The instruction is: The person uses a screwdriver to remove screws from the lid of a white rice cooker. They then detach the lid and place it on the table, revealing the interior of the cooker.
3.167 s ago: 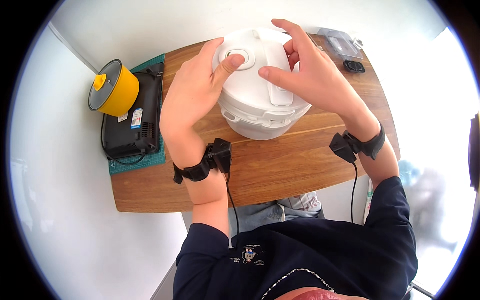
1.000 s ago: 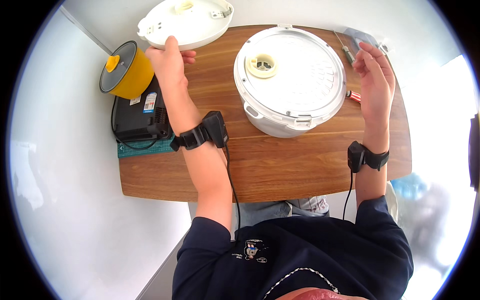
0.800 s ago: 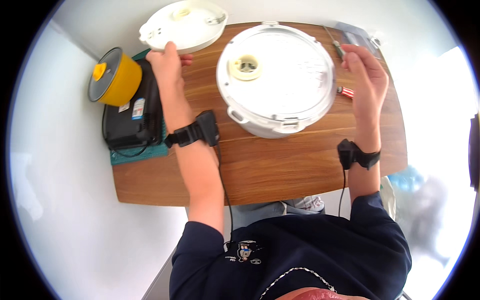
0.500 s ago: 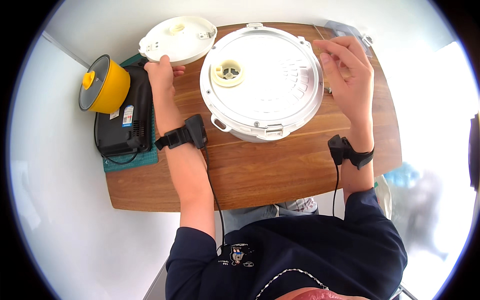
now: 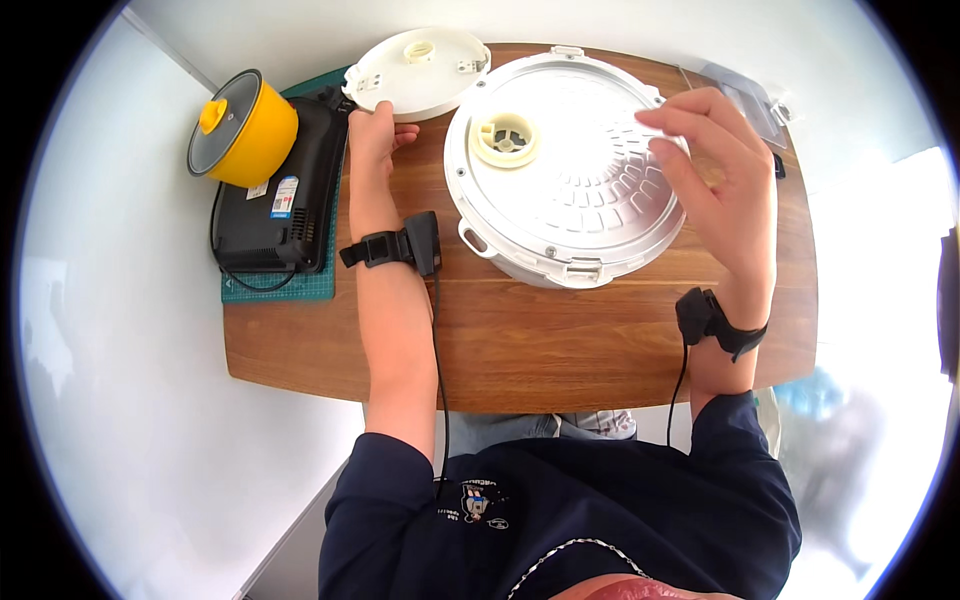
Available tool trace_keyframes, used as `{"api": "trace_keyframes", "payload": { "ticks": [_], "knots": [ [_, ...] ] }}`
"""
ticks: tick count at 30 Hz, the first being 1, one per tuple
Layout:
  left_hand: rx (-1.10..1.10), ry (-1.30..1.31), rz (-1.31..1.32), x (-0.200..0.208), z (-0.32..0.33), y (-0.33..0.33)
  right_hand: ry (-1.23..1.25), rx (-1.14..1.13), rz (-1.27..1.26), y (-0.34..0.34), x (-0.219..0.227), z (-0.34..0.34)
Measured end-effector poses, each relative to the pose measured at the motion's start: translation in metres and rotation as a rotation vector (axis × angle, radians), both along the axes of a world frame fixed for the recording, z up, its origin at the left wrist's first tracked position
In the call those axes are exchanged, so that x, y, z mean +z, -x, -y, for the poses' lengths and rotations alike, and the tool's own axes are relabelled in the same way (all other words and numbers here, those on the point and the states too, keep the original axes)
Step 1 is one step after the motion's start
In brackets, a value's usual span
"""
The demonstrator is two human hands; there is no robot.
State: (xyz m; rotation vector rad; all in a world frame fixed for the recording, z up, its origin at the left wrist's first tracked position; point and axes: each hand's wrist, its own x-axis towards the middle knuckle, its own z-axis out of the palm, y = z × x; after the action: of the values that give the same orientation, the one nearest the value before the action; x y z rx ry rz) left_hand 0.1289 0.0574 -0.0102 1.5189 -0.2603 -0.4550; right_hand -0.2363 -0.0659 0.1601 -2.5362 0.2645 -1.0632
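Observation:
My left hand (image 5: 375,138) is at the near rim of a round white plastic cover (image 5: 425,85) by the table's far edge. The thumb lies over the rim and the fingers curl below it; how firmly they grip is hard to tell. A large round white lid-like assembly (image 5: 590,225) with a silvery ribbed face lies at the middle of the far half. A cream ring-shaped insert (image 5: 481,140) sits in its left part. Above its right edge hovers my right hand (image 5: 730,165), fingers bent, with a gap between thumb and forefinger and nothing visible in it.
At left, a yellow pot (image 5: 268,135) with a grey lid rests on a black appliance (image 5: 245,232) over a green cutting mat (image 5: 310,288). A clear plastic piece (image 5: 740,95) lies at the far right. Cables hang from both wrist bands. White walls stand behind and left.
The whole view has shifted, with the table things now farther right. My left hand stays at the cover's rim. My right hand stays over the assembly's right edge, now reaching farther over its face.

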Motion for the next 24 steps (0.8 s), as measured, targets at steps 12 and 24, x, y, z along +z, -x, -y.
{"api": "trace_keyframes", "payload": {
  "ticks": [12, 24],
  "knots": [
    [0.144, -0.96, 0.464, 0.028, -0.016, -0.007, 0.114, 0.373, -0.108, -0.006, -0.007, -0.05],
    [0.004, -0.174, 0.837, 0.171, -0.04, 0.126, 0.123, 0.402, -0.06, -0.005, -0.014, -0.048]
  ]
}}
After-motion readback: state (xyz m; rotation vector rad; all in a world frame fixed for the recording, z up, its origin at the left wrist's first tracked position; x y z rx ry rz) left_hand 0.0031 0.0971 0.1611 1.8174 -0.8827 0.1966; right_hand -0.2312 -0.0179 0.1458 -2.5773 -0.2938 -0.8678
